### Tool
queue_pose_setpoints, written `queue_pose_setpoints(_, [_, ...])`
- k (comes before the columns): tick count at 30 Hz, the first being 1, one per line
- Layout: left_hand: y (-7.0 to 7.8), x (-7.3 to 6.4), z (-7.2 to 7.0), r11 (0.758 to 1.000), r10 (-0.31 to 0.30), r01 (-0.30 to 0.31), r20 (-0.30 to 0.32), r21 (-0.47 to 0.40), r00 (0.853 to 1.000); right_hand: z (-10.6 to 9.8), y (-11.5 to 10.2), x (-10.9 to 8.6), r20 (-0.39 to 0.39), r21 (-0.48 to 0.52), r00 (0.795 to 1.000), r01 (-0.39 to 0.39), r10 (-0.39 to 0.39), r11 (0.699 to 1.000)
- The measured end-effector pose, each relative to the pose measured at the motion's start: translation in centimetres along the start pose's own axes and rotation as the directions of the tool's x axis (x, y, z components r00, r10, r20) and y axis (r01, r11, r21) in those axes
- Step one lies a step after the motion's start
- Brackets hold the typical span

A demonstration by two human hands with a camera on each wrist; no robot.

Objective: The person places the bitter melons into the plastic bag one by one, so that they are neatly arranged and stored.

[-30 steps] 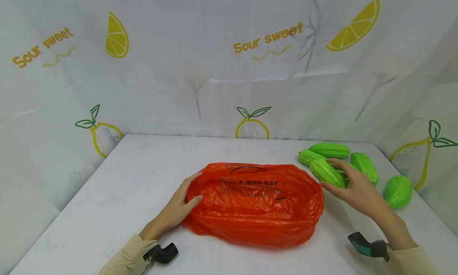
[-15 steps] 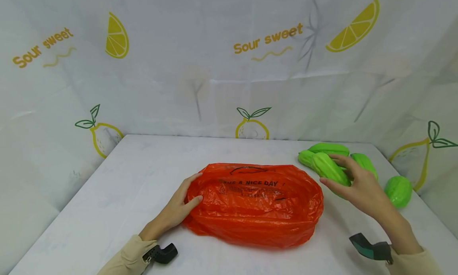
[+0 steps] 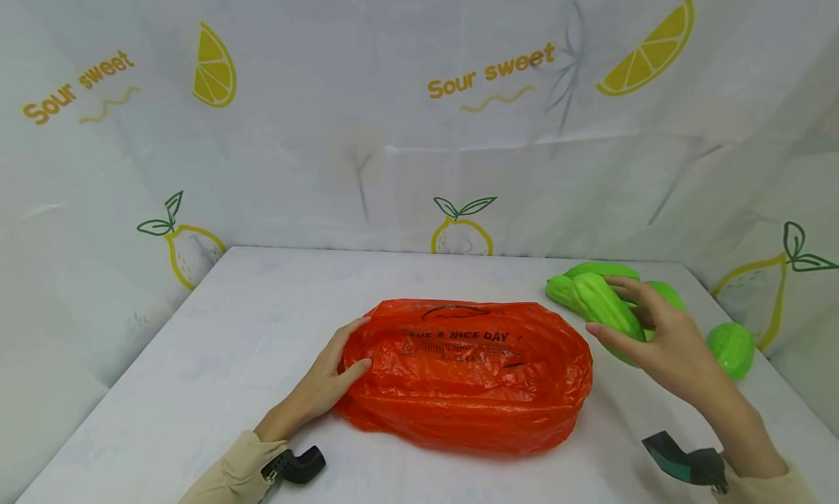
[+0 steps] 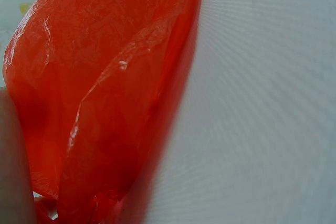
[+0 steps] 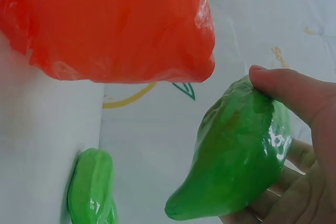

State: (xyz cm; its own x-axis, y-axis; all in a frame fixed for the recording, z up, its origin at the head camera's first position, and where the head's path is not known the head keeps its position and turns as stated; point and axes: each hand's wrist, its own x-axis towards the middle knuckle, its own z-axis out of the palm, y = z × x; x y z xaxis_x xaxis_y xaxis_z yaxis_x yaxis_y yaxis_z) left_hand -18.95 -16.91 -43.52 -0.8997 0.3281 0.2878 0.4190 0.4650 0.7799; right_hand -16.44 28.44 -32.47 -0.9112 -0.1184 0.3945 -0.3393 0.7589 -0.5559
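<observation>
An orange-red plastic bag (image 3: 459,416) printed "HAVE A NICE DAY" stands with its mouth spread in the middle of the table. My left hand (image 3: 321,376) holds its left edge, thumb lapped over the rim; in the left wrist view the bag (image 4: 115,82) fills the left half. Past the bag's right end, my right hand (image 3: 675,344) grips a ridged green gourd (image 3: 604,304) between thumb and fingers. Seen from the right wrist, this gourd (image 5: 236,150) is glossy, narrows to a blunt tip and is raised off the table.
Behind the held gourd lie more green gourds (image 3: 603,270), partly covered by it and the hand. A rounder-looking green one (image 3: 731,351) sits near the table's right edge. A white cloth printed with lemons (image 3: 295,162) hangs behind the white table (image 3: 197,373).
My right hand has shifted slightly to the right with the gourd, and the gourd's top has risen a little. My left hand and the bag stay still.
</observation>
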Motion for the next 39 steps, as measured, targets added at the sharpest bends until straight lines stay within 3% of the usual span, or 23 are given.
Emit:
queue_pose_setpoints(14, [0.0, 0.0, 0.0, 1.000, -0.012, 0.012, 0.004, -0.005, 1.000, 0.4, -2.2, -0.3, 0.020, 0.051, 1.000, 0.019, -0.020, 0.999])
queue_pose_setpoints(29, [0.0, -0.1, 0.0, 1.000, -0.008, 0.008, 0.013, -0.009, 1.000, 2.1, -4.6, -0.8, 0.041, 0.137, 0.992, 0.112, -0.119, 0.984])
queue_pose_setpoints(39, [0.1, 0.0, -0.1, 1.000, -0.004, 0.004, 0.016, -0.009, 1.000, 2.9, -6.4, -1.1, 0.010, 0.158, 0.988, 0.149, -0.152, 0.976])
